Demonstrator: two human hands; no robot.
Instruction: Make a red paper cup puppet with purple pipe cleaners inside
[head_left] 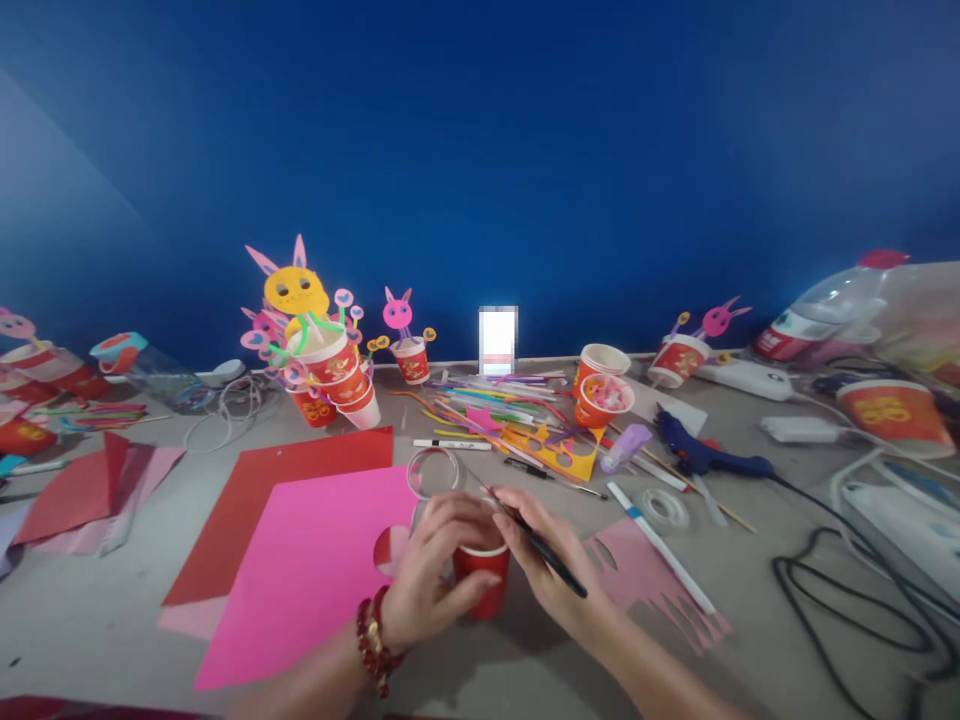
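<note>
A red paper cup (489,592) with a white rim stands on the table in front of me. My left hand (435,565) is curled over it, fingers across the top and thumb along its front. Between the fingers of my right hand (551,560) is a slim tool with a black handle (559,565) and a thin pointed end, which looks like a craft knife. Its tip points up and left, above the cup's far rim. My fingers hide much of the cup's mouth, so I cannot tell whether the tip touches it.
Pink paper (300,570) and red paper (225,530) lie at the left. Finished bunny cups (322,370) stand behind them. Pens and pipe cleaners (487,400) spread across the back. A blue glue gun (697,455) with a looping black cord (795,570) lies at the right, near cut pink paper (637,570).
</note>
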